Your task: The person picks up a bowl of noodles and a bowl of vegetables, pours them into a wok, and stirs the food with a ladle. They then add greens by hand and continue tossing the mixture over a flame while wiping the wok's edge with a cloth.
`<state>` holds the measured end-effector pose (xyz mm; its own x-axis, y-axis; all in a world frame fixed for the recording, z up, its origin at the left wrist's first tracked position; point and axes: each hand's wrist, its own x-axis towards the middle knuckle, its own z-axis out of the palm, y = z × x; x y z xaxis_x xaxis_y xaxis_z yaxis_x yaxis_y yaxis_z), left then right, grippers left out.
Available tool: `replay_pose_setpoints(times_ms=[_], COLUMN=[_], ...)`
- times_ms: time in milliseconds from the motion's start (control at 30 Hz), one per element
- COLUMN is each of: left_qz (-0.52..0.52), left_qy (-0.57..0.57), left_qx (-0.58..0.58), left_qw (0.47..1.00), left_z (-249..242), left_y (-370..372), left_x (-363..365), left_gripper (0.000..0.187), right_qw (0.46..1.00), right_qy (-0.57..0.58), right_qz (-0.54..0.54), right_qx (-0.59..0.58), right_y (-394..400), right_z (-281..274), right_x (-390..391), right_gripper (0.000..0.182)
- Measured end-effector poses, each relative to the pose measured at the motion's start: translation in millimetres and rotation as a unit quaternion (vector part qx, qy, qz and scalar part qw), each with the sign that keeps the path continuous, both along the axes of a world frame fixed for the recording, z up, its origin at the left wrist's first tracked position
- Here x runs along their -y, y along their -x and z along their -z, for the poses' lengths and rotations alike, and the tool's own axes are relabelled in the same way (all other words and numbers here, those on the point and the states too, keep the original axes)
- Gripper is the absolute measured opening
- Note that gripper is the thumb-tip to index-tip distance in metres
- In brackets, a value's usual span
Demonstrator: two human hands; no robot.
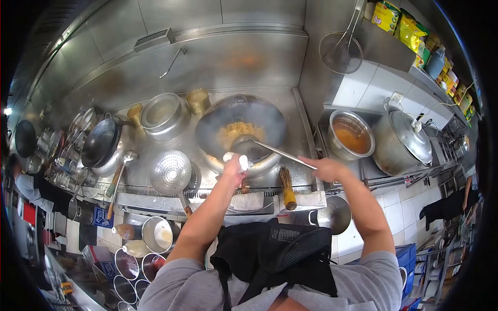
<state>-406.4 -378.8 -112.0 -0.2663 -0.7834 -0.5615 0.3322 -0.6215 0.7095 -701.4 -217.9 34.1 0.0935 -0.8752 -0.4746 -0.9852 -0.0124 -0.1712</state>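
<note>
A dark wok [207, 129] sits on the steel range, with steam rising over it. Yellowish noodle-like strips of food [233, 130] lie inside. My left hand [234, 170] is closed on a white folded cloth [244, 161] at the wok's near rim; the rim under the cloth is hidden. My right hand [330, 170] is wrapped round the handle end of a long ladle [282, 153], whose bowl rests down in the wok against the food. A bamboo wok brush [288, 189] lies at the range's front edge, below and between my hands.
Left of the wok are a perforated strainer [170, 172], a metal pot [162, 114] and stacked woks [98, 141]. To the right stand a pot of orange-brown liquid [340, 150] and a large lidded pot [386, 147]. Two people [33, 186] [451, 207] are at the sides.
</note>
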Motion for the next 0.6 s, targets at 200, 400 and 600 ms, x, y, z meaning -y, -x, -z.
replay_pose_setpoints(times_ms=[200, 400, 600], left_qz=[-0.075, -0.052, -0.026], left_qy=[0.046, -0.007, 0.038], left_qx=[-0.012, -0.072, -0.038], left_qw=[0.996, 0.996, 0.998], left_z=[98, -26, 41], left_y=[-23, -22, -14], left_x=[-98, -58, -40], left_gripper=[0.021, 0.020, 0.019], right_qw=[0.992, 0.991, 0.995], right_qy=[0.076, 0.077, 0.046], right_qz=[0.052, -0.094, 0.036], right_qx=[-0.089, 0.061, -0.082], right_y=[-28, 44, -28], right_z=[53, -31, 55], right_x=[3, -5, 18], right_gripper=[0.080, 0.071, 0.080])
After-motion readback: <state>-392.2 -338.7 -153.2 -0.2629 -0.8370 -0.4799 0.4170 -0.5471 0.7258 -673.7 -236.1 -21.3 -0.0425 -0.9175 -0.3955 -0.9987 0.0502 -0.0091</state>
